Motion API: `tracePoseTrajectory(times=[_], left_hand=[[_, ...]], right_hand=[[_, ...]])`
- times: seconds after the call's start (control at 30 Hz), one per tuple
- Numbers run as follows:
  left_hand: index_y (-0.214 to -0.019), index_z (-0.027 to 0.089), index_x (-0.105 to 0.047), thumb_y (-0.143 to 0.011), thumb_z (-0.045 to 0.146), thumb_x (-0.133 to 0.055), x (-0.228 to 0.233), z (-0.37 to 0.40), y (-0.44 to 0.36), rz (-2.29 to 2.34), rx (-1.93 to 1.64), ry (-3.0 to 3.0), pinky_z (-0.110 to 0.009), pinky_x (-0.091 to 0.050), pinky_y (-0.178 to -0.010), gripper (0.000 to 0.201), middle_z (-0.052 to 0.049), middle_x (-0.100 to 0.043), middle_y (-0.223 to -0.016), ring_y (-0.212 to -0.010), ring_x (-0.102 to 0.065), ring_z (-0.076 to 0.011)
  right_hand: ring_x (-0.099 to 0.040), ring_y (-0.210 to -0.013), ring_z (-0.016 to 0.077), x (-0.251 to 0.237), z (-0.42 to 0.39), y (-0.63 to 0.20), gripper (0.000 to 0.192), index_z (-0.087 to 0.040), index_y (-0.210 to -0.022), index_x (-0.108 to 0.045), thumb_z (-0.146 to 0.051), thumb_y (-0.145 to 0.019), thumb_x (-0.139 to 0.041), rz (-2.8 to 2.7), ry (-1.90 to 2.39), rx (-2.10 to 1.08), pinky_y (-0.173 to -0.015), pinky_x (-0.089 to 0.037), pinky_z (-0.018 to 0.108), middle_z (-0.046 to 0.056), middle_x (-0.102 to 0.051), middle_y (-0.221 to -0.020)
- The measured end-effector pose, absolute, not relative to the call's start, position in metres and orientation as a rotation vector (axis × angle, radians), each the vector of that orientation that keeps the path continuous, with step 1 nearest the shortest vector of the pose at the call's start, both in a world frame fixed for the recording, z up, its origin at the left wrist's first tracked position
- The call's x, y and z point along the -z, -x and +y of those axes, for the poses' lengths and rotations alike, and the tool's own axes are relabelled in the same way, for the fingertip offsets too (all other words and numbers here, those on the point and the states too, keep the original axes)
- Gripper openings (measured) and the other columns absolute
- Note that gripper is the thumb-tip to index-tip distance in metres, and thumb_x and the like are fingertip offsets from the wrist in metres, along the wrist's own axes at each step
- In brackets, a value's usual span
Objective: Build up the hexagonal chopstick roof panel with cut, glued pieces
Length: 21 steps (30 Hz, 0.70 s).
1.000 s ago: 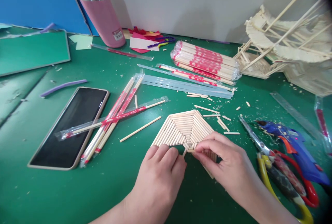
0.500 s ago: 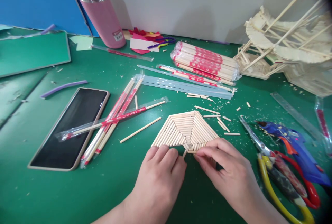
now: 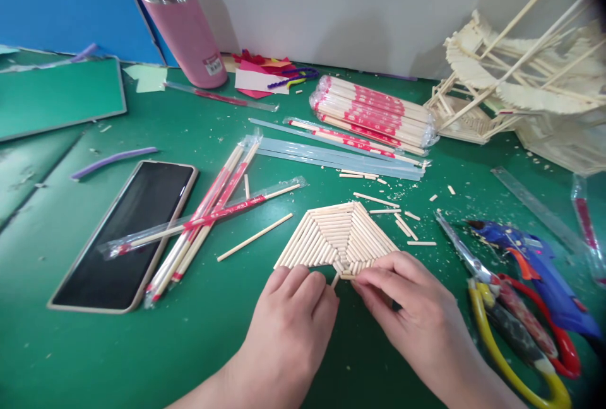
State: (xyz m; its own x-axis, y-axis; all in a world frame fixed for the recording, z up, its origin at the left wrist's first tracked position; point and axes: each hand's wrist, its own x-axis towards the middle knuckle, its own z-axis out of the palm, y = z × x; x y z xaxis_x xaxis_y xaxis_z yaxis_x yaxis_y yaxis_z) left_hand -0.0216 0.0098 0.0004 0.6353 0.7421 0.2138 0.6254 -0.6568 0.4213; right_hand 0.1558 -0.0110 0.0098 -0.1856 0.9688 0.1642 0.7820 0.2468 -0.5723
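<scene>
A green table (image 3: pixel 156 358) is spreading across the scene, with a gray wall (image 3: pixel 307 5) rising beyond its far side. A stick model (image 3: pixel 534 96) is standing far right, a pink bottle (image 3: pixel 180 24) far left. The pale wooden panel (image 3: pixel 337 223) is occupying the near middle, its rows fanning out in wedges. The left hand (image 3: pixel 291 317) is curling at its left near edge; I cannot tell what those fingers are gripping. The right hand (image 3: pixel 421 308) is narrowly pinching a short stick (image 3: pixel 347 277) at the panel's center.
</scene>
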Motion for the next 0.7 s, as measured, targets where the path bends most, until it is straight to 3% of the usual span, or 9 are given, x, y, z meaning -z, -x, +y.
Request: tracePoseTrajectory(times=[0.7], left_hand=[[-0.062,0.017,-0.052,-0.084,0.013,-0.045,-0.0013,0.0103,0.0195,1.147,-0.56,-2.509,-0.031,-0.031,-0.057,0.024,-0.001,-0.052,-0.061,-0.058,-0.044,-0.0158]], right_hand=[[-0.053,-0.065,0.0103,-0.0101,-0.0174,-0.1569,0.009,-0.018,-0.079,-0.057,-0.01,-0.08,-0.054,-1.848,1.6,-0.639,-0.058,-0.044,0.023,0.0,-0.054,-0.074]])
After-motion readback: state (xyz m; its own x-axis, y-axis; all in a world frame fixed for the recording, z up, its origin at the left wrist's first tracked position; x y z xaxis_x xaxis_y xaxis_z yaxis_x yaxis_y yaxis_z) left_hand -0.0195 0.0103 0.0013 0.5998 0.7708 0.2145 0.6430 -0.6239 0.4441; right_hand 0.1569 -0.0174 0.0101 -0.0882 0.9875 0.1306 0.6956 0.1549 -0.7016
